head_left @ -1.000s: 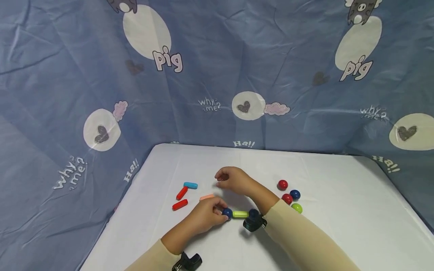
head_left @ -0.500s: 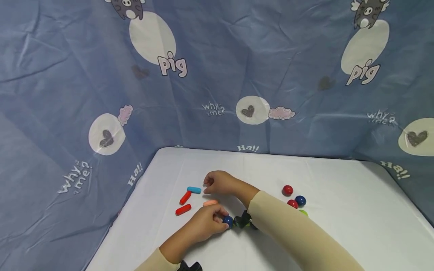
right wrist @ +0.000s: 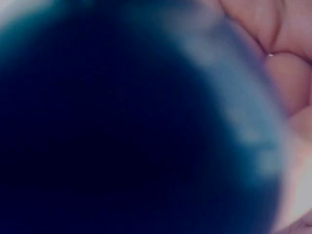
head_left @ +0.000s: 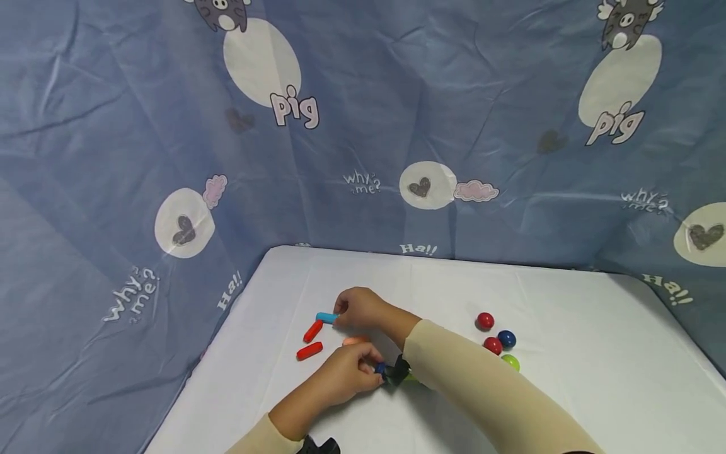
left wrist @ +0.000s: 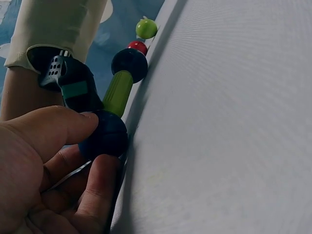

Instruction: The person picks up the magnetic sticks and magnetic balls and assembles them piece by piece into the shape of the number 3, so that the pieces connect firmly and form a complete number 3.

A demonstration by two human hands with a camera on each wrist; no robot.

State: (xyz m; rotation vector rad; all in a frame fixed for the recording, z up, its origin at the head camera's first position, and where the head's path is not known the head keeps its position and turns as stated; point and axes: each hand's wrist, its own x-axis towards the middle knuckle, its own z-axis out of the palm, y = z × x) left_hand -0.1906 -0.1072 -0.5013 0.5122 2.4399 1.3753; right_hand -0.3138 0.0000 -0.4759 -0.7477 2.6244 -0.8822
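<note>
My left hand [head_left: 347,373] pinches a dark blue ball [left wrist: 105,134] between thumb and fingers. From that ball a yellow-green stick [left wrist: 118,93] leads to a second dark blue ball [left wrist: 129,65], the three joined like a dumbbell. In the head view the right forearm and its wrist camera cover most of this piece. Farther back on the table, my right hand [head_left: 363,309] has thumb and fingertips at the right end of a light blue stick [head_left: 326,318], pinching it. A blurred dark blue round shape [right wrist: 122,122] fills most of the right wrist view.
Two red sticks [head_left: 309,351] lie left of the hands, and an orange stick [head_left: 355,340] lies between them. To the right are two red balls [head_left: 484,321], a blue ball [head_left: 507,339] and a green ball [head_left: 510,362]. A patterned blue curtain [head_left: 363,126] hangs behind the white table [head_left: 595,353].
My right hand has moved left across the table to the end of the light blue stick, its forearm now passing over the dumbbell piece. The left hand keeps its pinch on the dark blue ball.
</note>
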